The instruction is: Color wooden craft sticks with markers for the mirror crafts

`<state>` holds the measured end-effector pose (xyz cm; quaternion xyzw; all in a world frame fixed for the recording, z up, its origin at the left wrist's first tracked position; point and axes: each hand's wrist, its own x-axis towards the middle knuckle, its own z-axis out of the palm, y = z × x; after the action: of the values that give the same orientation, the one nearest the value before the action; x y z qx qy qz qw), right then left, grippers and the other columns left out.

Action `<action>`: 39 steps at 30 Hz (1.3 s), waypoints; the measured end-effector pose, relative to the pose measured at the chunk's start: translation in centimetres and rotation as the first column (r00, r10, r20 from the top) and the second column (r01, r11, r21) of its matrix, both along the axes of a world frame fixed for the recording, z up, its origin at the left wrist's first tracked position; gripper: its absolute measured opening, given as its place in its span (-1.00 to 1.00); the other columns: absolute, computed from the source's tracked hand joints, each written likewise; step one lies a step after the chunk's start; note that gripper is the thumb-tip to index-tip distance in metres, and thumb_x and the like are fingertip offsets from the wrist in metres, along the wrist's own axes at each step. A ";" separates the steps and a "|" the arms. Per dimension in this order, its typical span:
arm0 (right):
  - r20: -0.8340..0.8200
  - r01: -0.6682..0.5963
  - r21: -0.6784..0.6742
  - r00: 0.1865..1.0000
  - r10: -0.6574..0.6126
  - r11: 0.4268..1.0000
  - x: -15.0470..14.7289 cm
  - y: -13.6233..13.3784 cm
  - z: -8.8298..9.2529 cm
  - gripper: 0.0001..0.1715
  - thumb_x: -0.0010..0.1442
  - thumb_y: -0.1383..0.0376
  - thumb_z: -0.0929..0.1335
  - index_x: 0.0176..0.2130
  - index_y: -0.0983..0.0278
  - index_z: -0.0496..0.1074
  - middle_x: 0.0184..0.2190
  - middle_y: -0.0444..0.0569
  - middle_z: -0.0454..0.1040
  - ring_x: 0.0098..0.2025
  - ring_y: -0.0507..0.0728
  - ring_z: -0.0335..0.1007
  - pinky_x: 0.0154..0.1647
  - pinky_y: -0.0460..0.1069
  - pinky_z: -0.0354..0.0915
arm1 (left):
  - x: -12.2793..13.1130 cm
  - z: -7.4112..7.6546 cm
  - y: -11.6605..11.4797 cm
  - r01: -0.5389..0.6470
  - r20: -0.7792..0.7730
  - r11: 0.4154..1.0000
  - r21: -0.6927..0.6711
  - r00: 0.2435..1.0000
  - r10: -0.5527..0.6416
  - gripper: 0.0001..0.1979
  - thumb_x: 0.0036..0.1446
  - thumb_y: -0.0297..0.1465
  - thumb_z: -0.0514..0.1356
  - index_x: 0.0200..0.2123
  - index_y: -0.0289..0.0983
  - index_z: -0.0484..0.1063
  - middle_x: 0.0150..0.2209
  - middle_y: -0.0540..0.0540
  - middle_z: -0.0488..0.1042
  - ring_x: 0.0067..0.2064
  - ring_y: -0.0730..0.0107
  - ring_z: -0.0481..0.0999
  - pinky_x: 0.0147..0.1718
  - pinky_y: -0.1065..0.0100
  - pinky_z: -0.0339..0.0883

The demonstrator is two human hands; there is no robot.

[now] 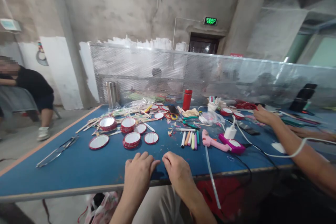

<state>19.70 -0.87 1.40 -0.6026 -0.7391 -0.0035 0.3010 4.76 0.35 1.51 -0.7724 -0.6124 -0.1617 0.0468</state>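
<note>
My left hand (pixel 139 170) rests at the table's front edge, back upward, fingers curled down and thumb pointing right. Close beside it, my right hand (pixel 179 170) is also curled, with its thumb and index finger toward the left. A narrow gap separates the two hands. Whatever the fingers may hold is hidden under them. Just beyond my left hand stands a stack of round mirrors with red patterned rims (pixel 131 140). A single round mirror (pixel 151 138) lies to the right of it. Several coloured markers (pixel 190 140) lie beyond my right hand.
A pink glue gun (pixel 215 142) with a glue stick over the edge lies by a purple power strip (pixel 233 144) and white cables. Wooden sticks (pixel 90 124), clear-wrapped tool (pixel 57 151), steel flask (pixel 111 94) and red bottle (pixel 187 100) stand around. A co-worker's arm (pixel 294 143) reaches in from the right.
</note>
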 end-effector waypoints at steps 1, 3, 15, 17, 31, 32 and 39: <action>-0.035 -0.034 0.058 0.999 0.036 0.998 1.0 -0.7 0.7 -0.81 0.25 0.35 0.31 -0.41 0.22 0.43 -0.42 -0.13 0.55 -0.33 0.07 0.45 -0.32 -0.08 0.09 | -0.2 0.2 0.9 0.032 0.008 0.999 -0.015 0.999 -0.032 -0.74 0.25 -0.25 0.09 -0.41 -0.20 0.49 -0.30 -0.09 0.53 -0.15 0.13 0.48 -0.31 0.27 0.20; -0.084 -0.036 0.181 0.995 0.052 0.983 3.5 -1.7 2.3 -0.81 0.24 0.32 0.30 -0.41 0.22 0.43 -0.42 -0.11 0.52 -0.32 0.09 0.42 -0.26 -0.06 0.13 | -0.6 0.1 2.9 0.178 0.084 0.982 -0.069 0.981 -0.172 -0.74 0.22 -0.29 0.08 -0.46 -0.24 0.45 -0.38 -0.09 0.51 -0.23 0.21 0.48 -0.33 0.32 0.20; 0.241 0.233 0.003 0.943 -0.227 0.972 14.1 5.3 6.6 -0.63 0.29 0.18 0.25 -0.51 0.24 0.38 -0.56 -0.10 0.46 -0.43 0.09 0.40 -0.43 -0.07 0.06 | -2.9 -1.0 3.5 0.098 0.839 0.993 -0.068 0.544 0.003 -0.52 0.10 0.04 -0.06 -0.65 -0.19 0.14 -0.69 0.14 0.07 -0.60 0.48 0.08 -0.58 0.45 0.03; 0.297 0.165 -0.011 0.942 -0.154 0.986 14.3 6.2 6.4 -0.73 0.27 0.29 0.27 -0.46 0.25 0.42 -0.46 -0.10 0.51 -0.32 0.09 0.42 -0.36 -0.07 0.07 | -2.9 -0.8 3.5 0.093 0.855 0.995 -0.047 0.518 -0.008 -0.55 0.07 0.03 -0.02 -0.57 -0.21 0.24 -0.67 0.14 0.08 -0.59 0.48 0.08 -0.57 0.45 0.03; 0.572 -0.104 -0.115 0.806 0.152 0.988 10.5 11.4 6.8 -0.84 0.25 0.40 0.29 -0.31 0.25 0.47 -0.30 -0.05 0.52 -0.16 0.11 0.36 -0.19 -0.05 0.03 | -3.1 -0.7 3.0 0.158 0.925 0.986 -0.047 0.379 -0.016 -0.47 -0.01 0.13 0.11 -0.58 -0.24 0.21 -0.60 0.14 0.05 -0.52 0.52 0.04 -0.55 0.49 -0.03; 0.583 -0.111 -0.123 0.796 0.162 0.986 10.1 12.0 7.0 -0.84 0.24 0.40 0.30 -0.32 0.25 0.47 -0.30 -0.04 0.52 -0.16 0.12 0.36 -0.19 -0.05 0.04 | -3.1 -0.6 3.0 0.193 0.938 0.980 -0.055 0.347 -0.015 -0.47 -0.01 0.13 0.11 -0.55 -0.24 0.21 -0.59 0.14 0.05 -0.53 0.52 0.02 -0.55 0.50 -0.03; 0.617 -0.064 -0.212 0.765 0.185 0.975 8.3 16.4 7.1 -0.86 0.18 0.42 0.34 -0.35 0.27 0.51 -0.34 0.00 0.54 -0.20 0.13 0.42 -0.25 -0.05 0.11 | -3.5 -0.9 2.6 0.629 0.918 0.763 -0.149 0.375 -0.130 -0.50 0.06 0.08 0.13 -0.50 -0.27 0.26 -0.55 0.13 0.11 -0.49 0.51 0.05 -0.51 0.47 -0.04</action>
<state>28.03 15.52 8.54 -0.5401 -0.8328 -0.1196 -0.0207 1.22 2.99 0.57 -0.6881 -0.3631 -0.3781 -0.5017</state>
